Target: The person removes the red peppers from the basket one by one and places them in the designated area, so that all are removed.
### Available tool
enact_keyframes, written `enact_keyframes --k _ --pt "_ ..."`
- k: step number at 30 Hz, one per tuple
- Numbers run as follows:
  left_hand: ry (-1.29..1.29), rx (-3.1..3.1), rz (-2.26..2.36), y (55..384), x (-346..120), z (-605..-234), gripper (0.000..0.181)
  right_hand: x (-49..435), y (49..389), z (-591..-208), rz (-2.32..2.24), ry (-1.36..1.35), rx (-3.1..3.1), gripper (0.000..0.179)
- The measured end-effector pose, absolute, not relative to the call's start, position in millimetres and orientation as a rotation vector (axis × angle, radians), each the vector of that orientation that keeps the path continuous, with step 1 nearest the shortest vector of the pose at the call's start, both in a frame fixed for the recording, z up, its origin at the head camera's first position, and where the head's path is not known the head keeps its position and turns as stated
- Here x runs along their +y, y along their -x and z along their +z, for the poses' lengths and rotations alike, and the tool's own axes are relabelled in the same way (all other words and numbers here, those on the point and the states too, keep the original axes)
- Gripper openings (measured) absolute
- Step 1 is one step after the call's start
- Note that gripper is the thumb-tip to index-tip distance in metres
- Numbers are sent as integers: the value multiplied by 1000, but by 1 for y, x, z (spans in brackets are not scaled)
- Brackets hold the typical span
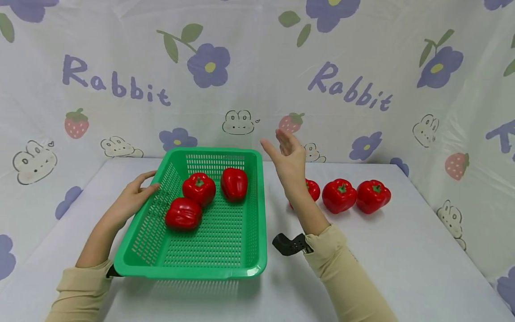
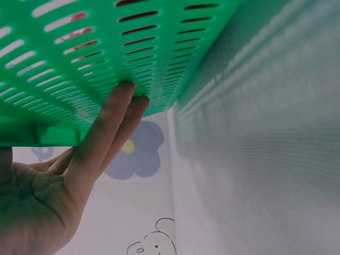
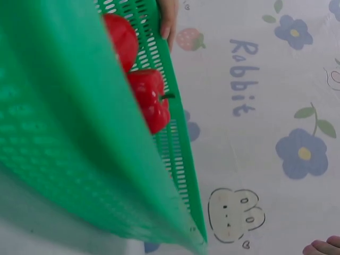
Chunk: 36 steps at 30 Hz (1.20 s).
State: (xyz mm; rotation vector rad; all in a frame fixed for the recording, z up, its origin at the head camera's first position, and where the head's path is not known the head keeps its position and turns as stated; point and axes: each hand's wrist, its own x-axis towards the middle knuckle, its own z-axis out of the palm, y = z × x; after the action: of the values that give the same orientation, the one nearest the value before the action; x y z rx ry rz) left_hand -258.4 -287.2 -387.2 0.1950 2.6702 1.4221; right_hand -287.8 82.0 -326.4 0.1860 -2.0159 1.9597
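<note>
A green plastic basket (image 1: 201, 271) with slotted walls takes up the centre-left of the head view, its near end raised over the table. My left hand (image 1: 134, 197) grips its left rim, thumb over the edge; in the left wrist view the fingers (image 2: 106, 125) of that hand lie against the outer wall. Three red bell peppers are in the basket: one on its side (image 1: 183, 213), one stem-up (image 1: 199, 189), and one farther right (image 1: 234, 184). My right hand (image 1: 290, 163) is raised beside the right rim, fingers extended, holding nothing.
Right of the basket, three more red bell peppers stand in a row on the white table (image 1: 402, 250): one (image 1: 313, 189) partly behind my right forearm, a middle one (image 1: 339, 196) and a right one (image 1: 373, 197). A printed cloth (image 1: 257, 89) hangs behind the table.
</note>
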Motion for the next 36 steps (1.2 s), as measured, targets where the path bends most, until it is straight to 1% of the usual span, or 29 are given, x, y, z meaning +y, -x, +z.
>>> enact_keyframes --k 19,26,36 --pt "-193 2676 1423 257 -287 -388 64 26 287 -310 2041 -330 -1957 62" --pt "-191 2677 1422 258 -287 -388 64 7 287 -316 2022 -396 -2005 62" --pt "-186 2676 1415 258 -287 -388 64 -13 293 -332 1974 -328 -2203 70"
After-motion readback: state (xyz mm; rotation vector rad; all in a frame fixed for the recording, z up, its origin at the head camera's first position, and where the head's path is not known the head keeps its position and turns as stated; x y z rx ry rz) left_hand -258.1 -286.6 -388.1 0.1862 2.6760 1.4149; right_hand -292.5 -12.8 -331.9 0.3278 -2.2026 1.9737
